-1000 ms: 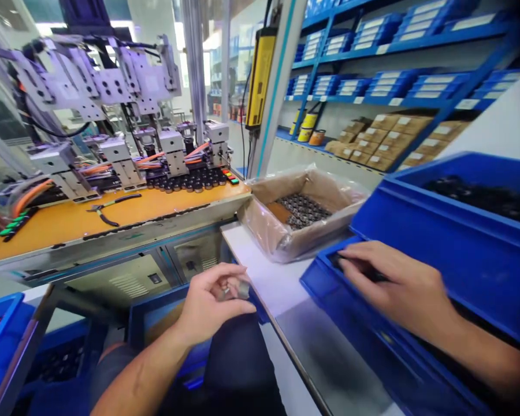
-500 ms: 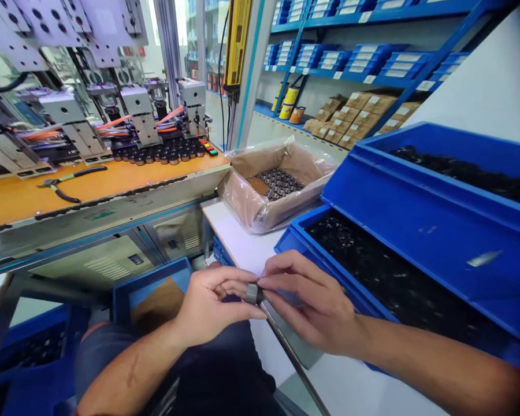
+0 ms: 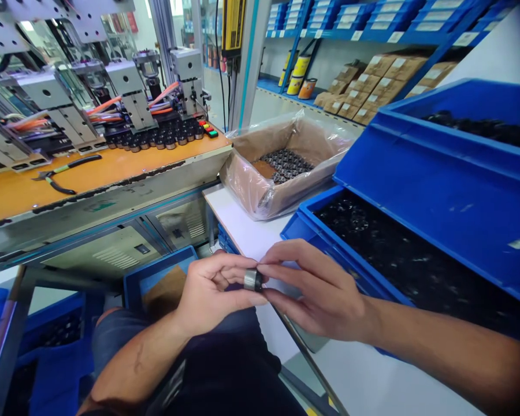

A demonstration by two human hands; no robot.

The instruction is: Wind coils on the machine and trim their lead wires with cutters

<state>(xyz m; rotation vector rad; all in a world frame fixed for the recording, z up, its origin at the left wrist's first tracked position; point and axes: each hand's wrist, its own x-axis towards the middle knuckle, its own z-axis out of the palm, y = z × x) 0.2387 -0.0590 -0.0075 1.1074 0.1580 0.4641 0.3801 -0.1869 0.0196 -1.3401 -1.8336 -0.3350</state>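
Note:
A small ring-shaped metal part point(image 3: 251, 279) with a black piece point(image 3: 259, 281) at its right side is between my hands, above my lap. My left hand point(image 3: 214, 293) pinches the metal part between thumb and fingers from the left. From the right, my right hand point(image 3: 318, 289) has its thumb and fingertips closed on the black piece. The fingertips of both hands almost meet around the part.
A plastic-lined carton point(image 3: 260, 193) of small parts stands on a white table point(image 3: 229, 214). Blue bins point(image 3: 450, 199) of black parts are at right. At left, pliers point(image 3: 65, 172) and rows of round parts point(image 3: 156, 137) lie on an orange bench point(image 3: 125, 167) beneath machinery.
The view has shifted slightly, so the bench and bins sit differently in the picture. Both hands keep hold of the part, whose ribbed metal side shows more clearly.

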